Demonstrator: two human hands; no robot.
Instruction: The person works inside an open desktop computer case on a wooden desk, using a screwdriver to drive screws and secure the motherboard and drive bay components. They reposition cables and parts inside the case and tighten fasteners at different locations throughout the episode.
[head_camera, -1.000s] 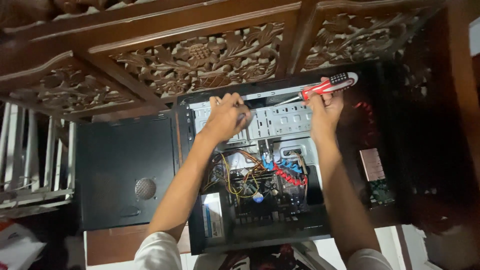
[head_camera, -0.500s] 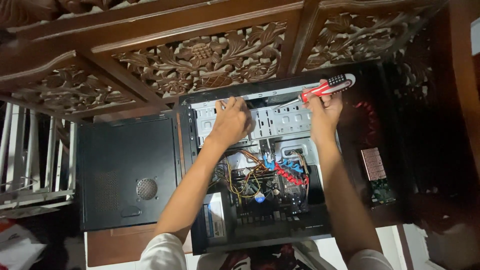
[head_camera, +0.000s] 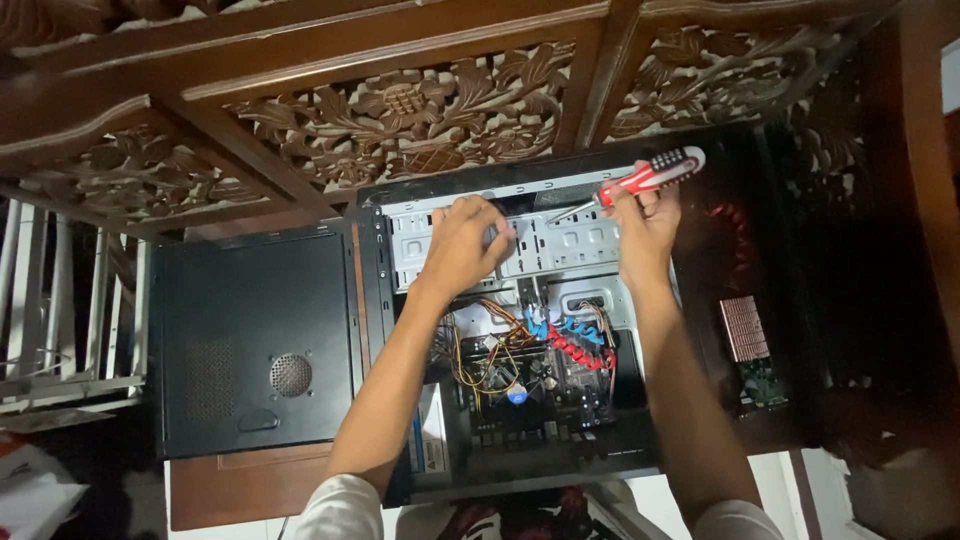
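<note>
An open black computer case (head_camera: 375, 300) lies on its side before me, with a motherboard (head_camera: 545, 385) and red, blue and yellow cables (head_camera: 565, 340) showing inside. My left hand (head_camera: 462, 243) rests on the grey metal drive bay (head_camera: 560, 245) at the case's far end, fingers curled against it. My right hand (head_camera: 645, 222) grips a screwdriver with a red and black handle (head_camera: 650, 177), its shaft slanting down-left toward the drive bay.
The case's removed black side panel (head_camera: 250, 340) lies flat to the left. A carved dark wooden frame (head_camera: 420, 110) runs across the top. A loose circuit card with a heatsink (head_camera: 750, 345) sits right of the case. White slats (head_camera: 60, 310) stand at far left.
My left hand has shifted slightly right along the drive bay. The right hand with the screwdriver stays near the case's far right corner.
</note>
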